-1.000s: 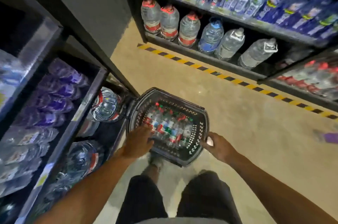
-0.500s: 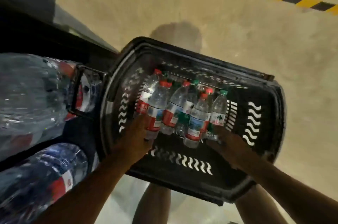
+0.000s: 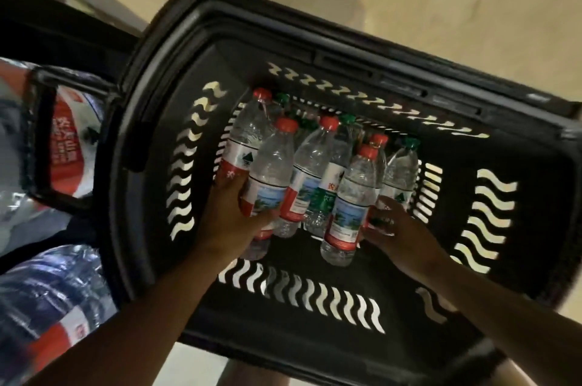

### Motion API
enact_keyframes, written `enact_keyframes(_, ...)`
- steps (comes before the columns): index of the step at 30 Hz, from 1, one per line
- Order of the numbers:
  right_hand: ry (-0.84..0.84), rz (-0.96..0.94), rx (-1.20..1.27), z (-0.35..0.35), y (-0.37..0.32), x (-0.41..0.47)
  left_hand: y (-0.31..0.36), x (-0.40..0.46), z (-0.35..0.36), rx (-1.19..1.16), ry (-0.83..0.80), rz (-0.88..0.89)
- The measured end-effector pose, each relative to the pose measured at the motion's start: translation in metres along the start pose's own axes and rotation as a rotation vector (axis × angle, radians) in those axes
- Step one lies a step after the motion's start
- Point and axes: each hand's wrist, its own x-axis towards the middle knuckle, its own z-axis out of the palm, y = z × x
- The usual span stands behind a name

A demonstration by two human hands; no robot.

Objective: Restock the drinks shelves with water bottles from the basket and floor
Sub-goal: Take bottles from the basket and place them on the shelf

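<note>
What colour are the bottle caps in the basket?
Mostly red caps, some green caps, seen in the head view.

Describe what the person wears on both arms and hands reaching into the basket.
Nothing shows on either: the left hand and right hand are bare, without gloves. Both forearms are uncovered as far as the view shows, with no sleeve, watch or bracelet. Rings cannot be made out.
</note>
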Motion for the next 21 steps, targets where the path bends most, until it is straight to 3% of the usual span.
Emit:
enact_keyframes(4, 0.009, 0.024, 0.006, 0.006, -0.013, -0.011, 0.013, -0.013, -0.028, -0.300, -0.233, -0.106)
enact_keyframes(7, 0.053, 0.040, 0.084, 0.022, -0.021, -0.005, 0.018, -0.014, -0.038, -0.441, -0.308, -0.137)
enact_keyframes(14, 0.476, 0.114, 0.161, 0.075, -0.012, 0.030, 0.005, 0.008, -0.031, -0.532, -0.324, -0.117)
enact_keyframes(21, 0.260, 0.094, 0.290, 0.042, -0.010, 0.008, 0.011, -0.013, -0.023, -0.573, -0.345, -0.121)
